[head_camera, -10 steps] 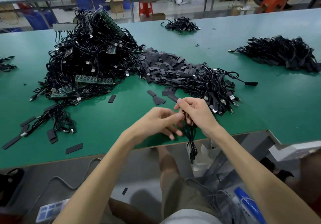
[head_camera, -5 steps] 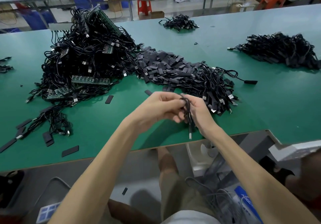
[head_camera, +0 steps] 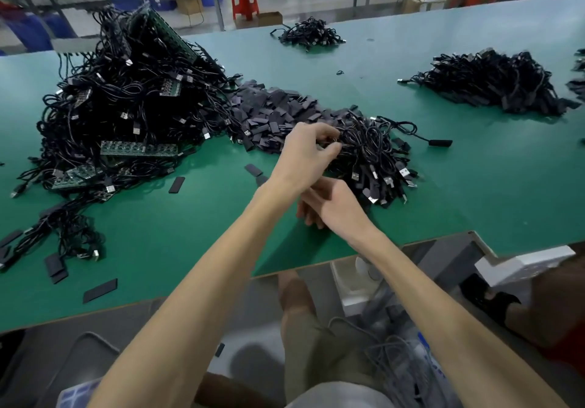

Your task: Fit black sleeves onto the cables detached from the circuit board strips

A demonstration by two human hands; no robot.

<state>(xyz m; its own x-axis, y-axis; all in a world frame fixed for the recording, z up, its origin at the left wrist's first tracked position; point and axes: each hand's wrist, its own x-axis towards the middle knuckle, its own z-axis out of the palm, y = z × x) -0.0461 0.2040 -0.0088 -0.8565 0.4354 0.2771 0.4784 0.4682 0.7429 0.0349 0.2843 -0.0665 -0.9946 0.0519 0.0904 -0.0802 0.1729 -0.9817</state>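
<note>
1 left hand (head_camera: 302, 157), 1 right hand (head_camera: 337, 206), 4 cable heaps (head_camera: 373, 151), 1 sleeve pile (head_camera: 278, 113)

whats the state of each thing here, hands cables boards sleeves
left hand, fingers curled on cables at the middle cable pile
right hand, loosely curled, nothing visibly held
middle cable pile, tangled, plugs splayed toward the person
circuit board strips, buried in tangled cables
black sleeves heap, loose, unfitted
stray sleeve, lying flat, apart
</note>
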